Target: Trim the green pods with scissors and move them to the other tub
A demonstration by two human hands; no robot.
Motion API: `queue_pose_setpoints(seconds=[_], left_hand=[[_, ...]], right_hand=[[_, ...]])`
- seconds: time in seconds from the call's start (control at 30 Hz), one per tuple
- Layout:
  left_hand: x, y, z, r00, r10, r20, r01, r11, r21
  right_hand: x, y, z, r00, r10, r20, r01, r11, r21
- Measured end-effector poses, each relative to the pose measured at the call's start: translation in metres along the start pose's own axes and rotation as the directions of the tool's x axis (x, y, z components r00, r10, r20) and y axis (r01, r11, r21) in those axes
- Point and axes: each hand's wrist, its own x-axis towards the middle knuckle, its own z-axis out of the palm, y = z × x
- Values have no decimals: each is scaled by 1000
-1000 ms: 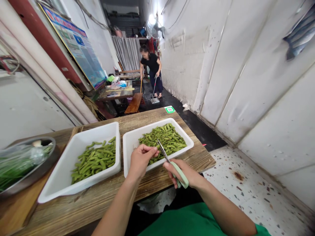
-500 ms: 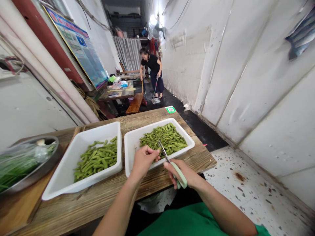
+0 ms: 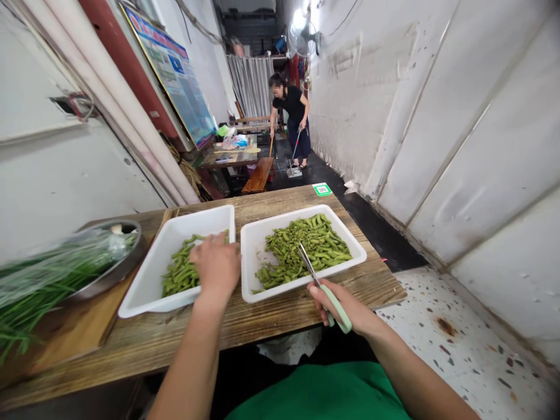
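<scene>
My left hand [image 3: 216,265], smeared by motion, is over the right side of the left white tray [image 3: 146,274]. Green soybean pods [image 3: 177,274] lie in that tray, some of them covered by the hand; whether the fingers hold a pod cannot be made out. Closed around the pale green handles of a pair of scissors [image 3: 339,308] is my right hand [image 3: 330,291], at the near edge of the right white tray [image 3: 251,256]. The narrow blades point forward over a heap of soybean pods [image 3: 324,239] in this tray.
Both trays stand on a wooden table [image 3: 280,198]. At left, a metal bowl [image 3: 142,248] and bagged green stalks [image 3: 56,274] sit by a wooden board [image 3: 83,329]. Farther back, a person [image 3: 291,111] holds a broom and a dustpan [image 3: 294,172] near a bench [image 3: 260,175].
My left hand has moved left from the scissor tips to the left tray. The scissors stay in my right hand, over the right tray. The whole view has shifted somewhat.
</scene>
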Motion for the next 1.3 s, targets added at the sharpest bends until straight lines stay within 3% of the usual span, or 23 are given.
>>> queue_pose_setpoints(seconds=[0.07,0.13,0.23,0.33,0.43,0.57,0.63,0.73,0.83,1.13,1.3], left_hand=[[2,14,15,951,189,245,-189,982,-25],[6,27,31,851,294,436,-310,950,-35],[13,39,48,752,370,545,-424,905,-29],[18,40,57,692,375,617,-434,899,-60],[23,38,58,707,347,617,-401,914,-55],[29,36,42,746,347,569,-357,929,-99],[28,37,31,766,391,509,-290,918,-269],[24,43,17,778,481,404,-176,784,-595],[17,52,11,760,536,368,-136,685,-716],[12,60,1,678,639,364,-106,575,-811],[15,57,-1,609,686,399,-64,543,-837]], right_hand=[[-1,-3,0,1000,-1,20,1,1000,-3],[-2,-6,-1,1000,-8,30,9,1000,-19],[-5,-9,-2,1000,-22,21,23,999,-47],[-7,-10,-3,1000,-25,10,26,998,-60],[-9,-11,-5,1000,-22,10,23,998,-56],[-9,-12,-6,1000,-14,8,14,999,-51],[-8,-12,-7,1000,-16,1,16,999,-47],[-7,-13,-6,999,-34,3,34,999,-23],[-8,-17,-5,999,-38,13,39,999,-11],[-13,-26,-11,998,-66,15,68,991,-111],[-15,-29,-7,999,-18,50,20,999,-44]])
